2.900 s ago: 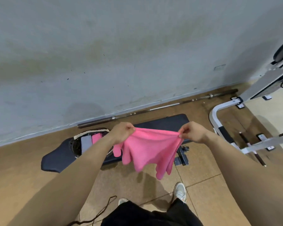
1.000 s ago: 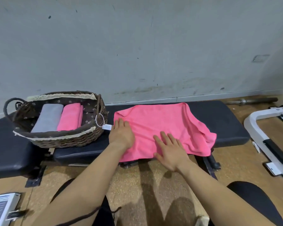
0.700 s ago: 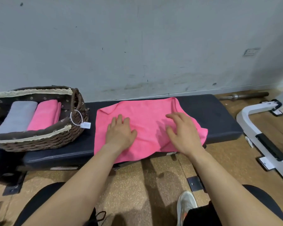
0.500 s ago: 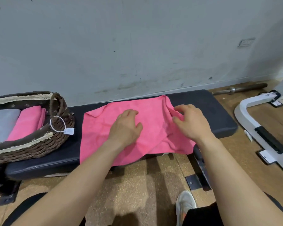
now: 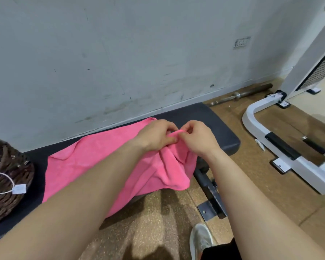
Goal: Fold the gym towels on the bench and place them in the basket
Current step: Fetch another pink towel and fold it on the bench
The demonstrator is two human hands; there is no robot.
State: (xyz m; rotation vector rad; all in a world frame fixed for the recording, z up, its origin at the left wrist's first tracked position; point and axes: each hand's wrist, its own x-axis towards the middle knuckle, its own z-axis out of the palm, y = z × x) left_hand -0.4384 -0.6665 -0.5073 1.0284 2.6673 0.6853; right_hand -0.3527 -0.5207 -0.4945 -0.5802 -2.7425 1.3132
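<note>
Nearest, saw a pale sneaker (image 5: 200,239) on the speckled floor (image 5: 154,226), then the bench's steel foot (image 5: 210,209). Beyond, found the pink towel (image 5: 94,162) spread across the black bench (image 5: 204,119), hanging off the front, partly hidden under both forearms. Spotted the wicker basket (image 5: 6,184) with its white tag (image 5: 19,188) at the bench's left end, a white machine frame (image 5: 255,128) to the right, and a barbell (image 5: 251,91) by the wall. No longer pressed flat and apart as half a second earlier: met at the towel's right end, bunching it. Pinched a raised fold with left hand (image 5: 156,136) and right hand (image 5: 199,137), fingers (image 5: 189,126) curled and clamped on the cloth.
</note>
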